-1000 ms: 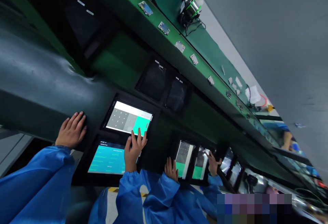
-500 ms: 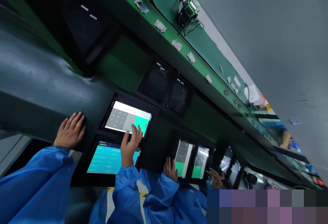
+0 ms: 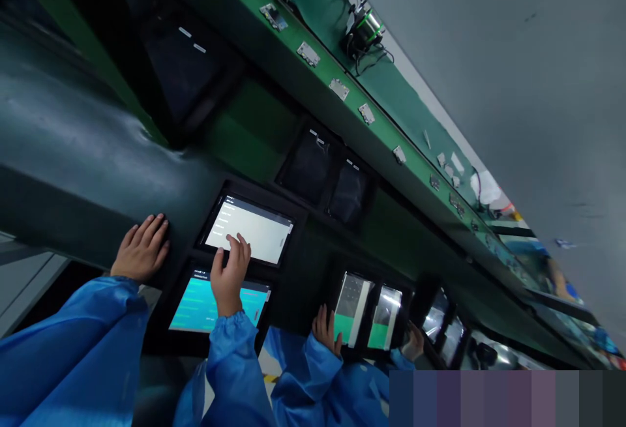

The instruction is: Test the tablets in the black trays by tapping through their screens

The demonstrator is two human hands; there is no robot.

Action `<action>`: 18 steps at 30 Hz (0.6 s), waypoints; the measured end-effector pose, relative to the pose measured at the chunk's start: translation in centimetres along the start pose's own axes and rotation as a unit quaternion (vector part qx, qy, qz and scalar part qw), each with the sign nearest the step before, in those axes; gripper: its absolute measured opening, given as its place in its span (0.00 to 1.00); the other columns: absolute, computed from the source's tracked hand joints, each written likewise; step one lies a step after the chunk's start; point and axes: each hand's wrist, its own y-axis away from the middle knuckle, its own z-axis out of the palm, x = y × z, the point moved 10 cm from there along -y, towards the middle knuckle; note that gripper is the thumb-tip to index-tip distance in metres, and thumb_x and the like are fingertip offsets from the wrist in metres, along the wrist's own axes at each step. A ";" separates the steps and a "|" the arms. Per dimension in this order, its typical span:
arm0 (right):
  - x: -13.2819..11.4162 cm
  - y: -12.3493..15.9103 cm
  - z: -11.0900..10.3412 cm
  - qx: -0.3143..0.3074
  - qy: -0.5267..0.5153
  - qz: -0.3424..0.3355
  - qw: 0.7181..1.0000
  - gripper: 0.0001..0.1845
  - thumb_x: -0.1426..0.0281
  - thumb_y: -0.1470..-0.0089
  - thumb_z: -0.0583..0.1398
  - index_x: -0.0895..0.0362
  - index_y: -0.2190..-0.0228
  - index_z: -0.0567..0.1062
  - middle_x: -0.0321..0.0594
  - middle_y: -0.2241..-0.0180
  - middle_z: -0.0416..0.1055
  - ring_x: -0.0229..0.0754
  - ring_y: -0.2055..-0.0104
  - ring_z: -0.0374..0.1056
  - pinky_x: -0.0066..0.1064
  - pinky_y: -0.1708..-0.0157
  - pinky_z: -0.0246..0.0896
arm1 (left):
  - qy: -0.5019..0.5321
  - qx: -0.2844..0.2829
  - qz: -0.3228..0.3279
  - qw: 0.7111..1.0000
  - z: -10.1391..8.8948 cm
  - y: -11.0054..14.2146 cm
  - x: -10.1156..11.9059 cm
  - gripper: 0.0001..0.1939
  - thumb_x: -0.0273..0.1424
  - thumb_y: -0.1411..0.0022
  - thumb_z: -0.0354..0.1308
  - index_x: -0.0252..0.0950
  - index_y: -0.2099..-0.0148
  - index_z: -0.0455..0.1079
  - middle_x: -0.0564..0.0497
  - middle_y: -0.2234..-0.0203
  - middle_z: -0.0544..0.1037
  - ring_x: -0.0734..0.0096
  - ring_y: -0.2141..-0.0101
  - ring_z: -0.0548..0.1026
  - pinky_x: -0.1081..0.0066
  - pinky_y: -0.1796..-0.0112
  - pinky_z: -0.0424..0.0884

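As right hand (image 3: 229, 280) taps tablet (image 3: 249, 230), left (image 3: 141, 249) flat

Lines of small print show on the far tablet screen (image 3: 249, 229) and the near tablet screen (image 3: 218, 301), but all of it is too small to read.

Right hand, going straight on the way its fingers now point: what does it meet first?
The upper tablet's white screen. The fingertips of the right hand lie over its lower part and seem to touch it, though depth is hard to judge from this view.
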 end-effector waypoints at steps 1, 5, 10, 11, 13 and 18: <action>0.0 -0.5 0.3 0.003 -0.009 -0.001 1.000 0.18 0.69 0.34 0.48 0.60 0.46 0.66 0.51 0.46 0.68 0.48 0.35 0.54 0.53 0.34 0.45 | -0.001 0.001 0.002 1.000 0.0 0.0 0.0 0.32 0.36 0.28 0.43 0.48 0.26 0.38 0.51 0.31 0.50 0.57 0.33 0.51 0.50 0.34 0.48; 0.0 -2.7 0.9 0.009 -0.016 -0.008 1.000 0.20 0.69 0.35 0.49 0.59 0.43 0.62 0.50 0.43 0.67 0.47 0.31 0.49 0.56 0.33 0.39 | -0.011 0.014 0.015 1.000 -0.2 -0.2 0.3 0.34 0.34 0.29 0.46 0.47 0.26 0.38 0.49 0.32 0.51 0.57 0.33 0.52 0.52 0.34 0.49; 0.0 -3.9 0.9 0.004 0.000 -0.008 1.000 0.20 0.69 0.35 0.50 0.57 0.43 0.62 0.49 0.43 0.67 0.46 0.30 0.46 0.57 0.33 0.38 | -0.033 0.042 0.037 0.998 -0.6 -0.3 0.8 0.37 0.32 0.31 0.51 0.44 0.26 0.39 0.45 0.33 0.55 0.53 0.35 0.57 0.53 0.37 0.52; -0.1 -4.1 0.9 0.004 0.000 -0.007 1.000 0.20 0.69 0.35 0.50 0.58 0.43 0.62 0.49 0.42 0.67 0.46 0.30 0.46 0.58 0.33 0.38 | -0.037 0.043 0.041 0.998 -0.7 -0.4 0.8 0.37 0.32 0.31 0.51 0.44 0.26 0.39 0.45 0.33 0.56 0.53 0.35 0.57 0.53 0.37 0.52; -0.1 -4.5 0.8 0.000 0.004 -0.003 1.000 0.22 0.69 0.36 0.50 0.58 0.42 0.61 0.50 0.41 0.65 0.47 0.29 0.44 0.58 0.33 0.37 | -0.041 0.046 0.047 0.997 -0.7 -0.4 0.9 0.37 0.31 0.31 0.51 0.43 0.26 0.39 0.44 0.33 0.56 0.53 0.35 0.58 0.54 0.37 0.52; 0.1 -5.6 1.1 -0.025 0.029 0.011 0.999 0.24 0.69 0.37 0.51 0.59 0.40 0.59 0.51 0.39 0.62 0.53 0.28 0.40 0.65 0.34 0.34 | -0.038 0.042 0.043 0.997 -0.6 -0.4 0.7 0.38 0.31 0.32 0.52 0.43 0.26 0.39 0.45 0.33 0.56 0.54 0.35 0.57 0.55 0.37 0.51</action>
